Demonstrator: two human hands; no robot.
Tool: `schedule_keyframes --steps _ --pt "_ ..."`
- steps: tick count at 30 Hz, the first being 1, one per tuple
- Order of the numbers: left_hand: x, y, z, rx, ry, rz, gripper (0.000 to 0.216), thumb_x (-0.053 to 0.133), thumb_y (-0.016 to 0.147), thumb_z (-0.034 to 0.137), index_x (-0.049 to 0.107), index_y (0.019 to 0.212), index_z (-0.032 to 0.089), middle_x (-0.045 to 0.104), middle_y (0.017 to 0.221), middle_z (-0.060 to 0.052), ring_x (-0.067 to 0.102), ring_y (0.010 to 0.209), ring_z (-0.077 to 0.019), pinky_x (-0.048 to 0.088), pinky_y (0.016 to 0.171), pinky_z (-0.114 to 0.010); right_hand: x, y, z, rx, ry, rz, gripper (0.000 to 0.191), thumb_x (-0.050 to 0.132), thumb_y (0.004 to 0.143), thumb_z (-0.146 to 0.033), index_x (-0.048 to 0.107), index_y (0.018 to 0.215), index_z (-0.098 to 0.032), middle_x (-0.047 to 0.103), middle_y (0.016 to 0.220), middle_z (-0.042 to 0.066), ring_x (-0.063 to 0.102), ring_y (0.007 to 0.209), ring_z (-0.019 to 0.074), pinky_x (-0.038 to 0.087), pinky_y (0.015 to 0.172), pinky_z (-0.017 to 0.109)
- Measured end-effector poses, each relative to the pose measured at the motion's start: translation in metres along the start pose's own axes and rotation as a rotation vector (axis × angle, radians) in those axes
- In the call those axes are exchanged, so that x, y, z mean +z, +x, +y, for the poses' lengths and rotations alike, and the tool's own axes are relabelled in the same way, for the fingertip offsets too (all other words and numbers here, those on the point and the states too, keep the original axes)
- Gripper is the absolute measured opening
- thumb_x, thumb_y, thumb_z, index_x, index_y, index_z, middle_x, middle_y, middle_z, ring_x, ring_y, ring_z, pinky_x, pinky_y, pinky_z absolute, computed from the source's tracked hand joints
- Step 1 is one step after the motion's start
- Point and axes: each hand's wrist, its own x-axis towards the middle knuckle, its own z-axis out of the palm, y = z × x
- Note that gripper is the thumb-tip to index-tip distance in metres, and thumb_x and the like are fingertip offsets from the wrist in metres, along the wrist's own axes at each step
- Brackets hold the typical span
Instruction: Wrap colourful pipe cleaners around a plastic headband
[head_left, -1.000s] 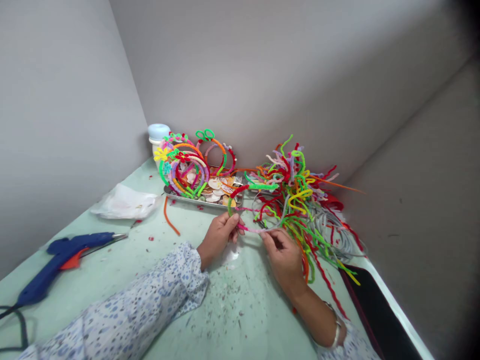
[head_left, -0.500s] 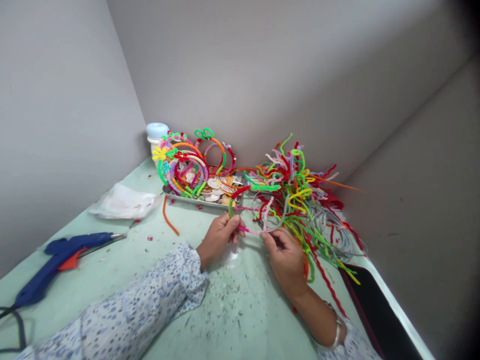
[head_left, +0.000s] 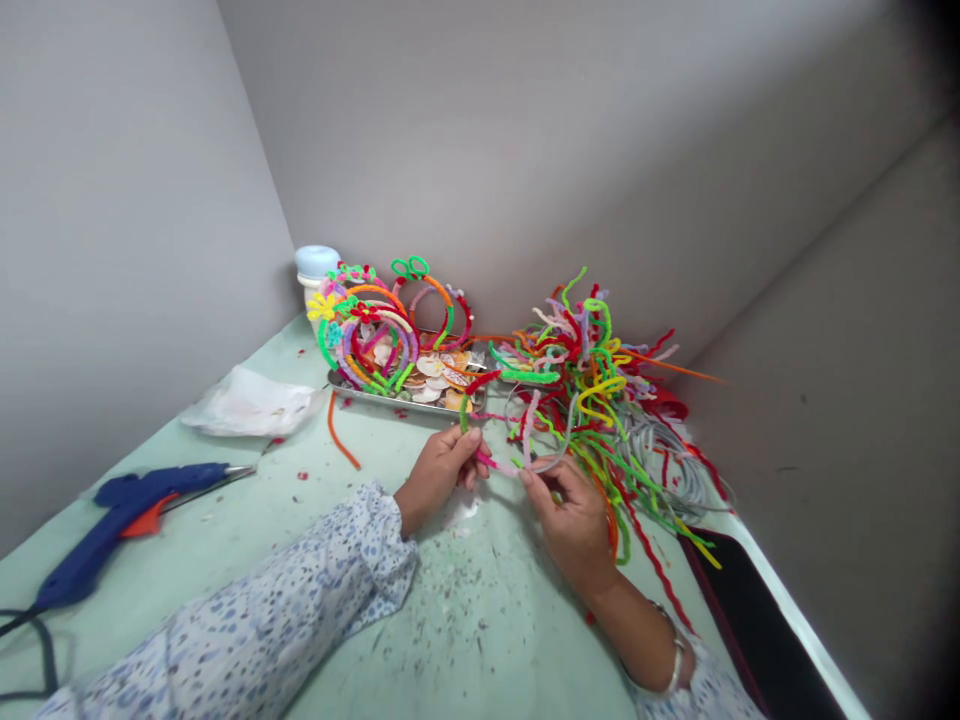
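Observation:
Between my hands is a curved band [head_left: 486, 461] wrapped in fuzzy pipe cleaner, with red, green, bright pink and pale pink stretches; a grey, unwrapped part curves up at its right. My left hand [head_left: 444, 470] is closed in a pinch on the wrapped part. My right hand [head_left: 571, 515] pinches the band at the pale pink stretch, and a pale pink pipe cleaner [head_left: 529, 425] stands up from its fingertips. A small green tip shows beside those fingers. Exactly where band and pipe cleaner meet is too small to make out.
Finished-looking headbands [head_left: 375, 320] rest on a metal tray [head_left: 390, 402] of flat pieces. A pile of pipe cleaners [head_left: 592, 370] and grey wire hoops [head_left: 660, 460] lies right. A glue gun [head_left: 127, 520], plastic bag [head_left: 251, 402], lidded jar [head_left: 317, 262] and dark flat object [head_left: 750, 620] are around.
My right fingers have shifted slightly at the band. The upright pale pink pipe cleaner has moved a little left, and a green tip now shows by the fingers. My left hand keeps its hold.

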Motion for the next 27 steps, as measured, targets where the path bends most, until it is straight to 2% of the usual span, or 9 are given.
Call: schedule_keyframes --steps 5,18,27 --pt "-0.0007 0.0007 -0.0015 -0.022 -0.031 -0.030 0.037 0.046 0.084 0.047 0.054 0.074 0.013 0.057 0.053 -0.001 0.043 0.037 -0.0051 0.026 0.039 -0.018 -0.0004 -0.0009 -0.0006 -0.050 0.001 -0.027 0.006 0.058 0.081 -0.025 0.058 0.076 -0.020 0.058 0.079 0.002 0.056 0.076 0.0166 0.045 0.071 0.030" --pt "-0.0019 0.0044 -0.0049 -0.057 -0.074 -0.030 0.037 0.046 0.084 0.048 0.053 0.073 0.013 0.057 0.051 0.000 0.042 0.034 -0.0047 0.024 0.036 -0.017 0.0020 -0.0020 0.0038 0.031 0.073 -0.019 0.008 0.058 0.081 -0.027 0.058 0.077 -0.020 0.057 0.079 0.002 0.056 0.074 0.0151 0.045 0.067 0.028" --pt "-0.0029 0.0050 -0.0068 -0.066 -0.081 -0.054 0.038 0.046 0.084 0.048 0.054 0.073 0.012 0.057 0.051 0.000 0.042 0.034 -0.0044 0.024 0.036 -0.017 -0.0002 -0.0001 0.0016 -0.036 0.094 -0.082 0.005 0.056 0.082 -0.023 0.056 0.078 -0.020 0.055 0.079 0.001 0.054 0.076 0.0150 0.044 0.071 0.028"
